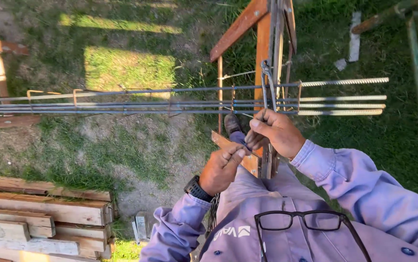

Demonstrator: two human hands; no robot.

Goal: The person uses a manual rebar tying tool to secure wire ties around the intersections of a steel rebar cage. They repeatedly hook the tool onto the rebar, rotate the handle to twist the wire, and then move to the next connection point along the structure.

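Hands (221,167) (274,132), two, twist one wire (267,85).

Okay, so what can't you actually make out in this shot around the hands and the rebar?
- Head view: left hand fingers hide what they pinch.
- Right hand covers the lower end of the wire loop.
- Rebar bundle runs off the left edge.
- Wooden stand top is cut off.

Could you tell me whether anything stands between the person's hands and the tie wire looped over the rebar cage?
Nothing visible does. The right hand already grips the tie wire just below the rebar cage, and the left hand pinches its lower end beside the wooden trestle.
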